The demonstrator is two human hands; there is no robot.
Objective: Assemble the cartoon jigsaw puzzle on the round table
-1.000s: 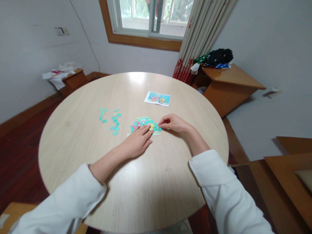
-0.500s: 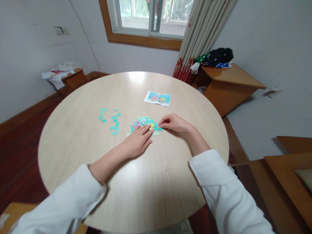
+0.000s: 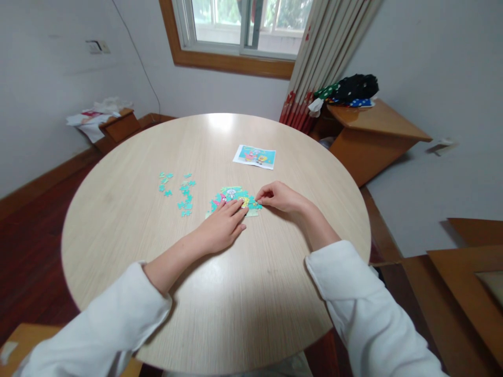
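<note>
A partly joined jigsaw puzzle (image 3: 231, 192) in turquoise, pink and yellow lies on the round wooden table (image 3: 220, 319). My left hand (image 3: 222, 226) rests flat across its front part with fingers stretched out, covering some of it. At the puzzle's right edge, my right hand (image 3: 281, 197) pinches a small puzzle piece (image 3: 256, 203), mostly hidden by the fingertips. Left of the puzzle, several loose turquoise pieces (image 3: 186, 196) lie in two loose groups. Behind it is a folded picture sheet (image 3: 255, 156) with similar cartoon figures.
A window (image 3: 243, 31) and a pale curtain (image 3: 320, 52) are beyond the table. Dark cloths (image 3: 356, 90) lie on a wooden cabinet (image 3: 377, 125) at the right. Papers (image 3: 92, 118) sit on low wooden furniture at the left.
The camera view has shifted very slightly. Both hands stay in nearly the same place at the puzzle, with no clear change in what they touch.
</note>
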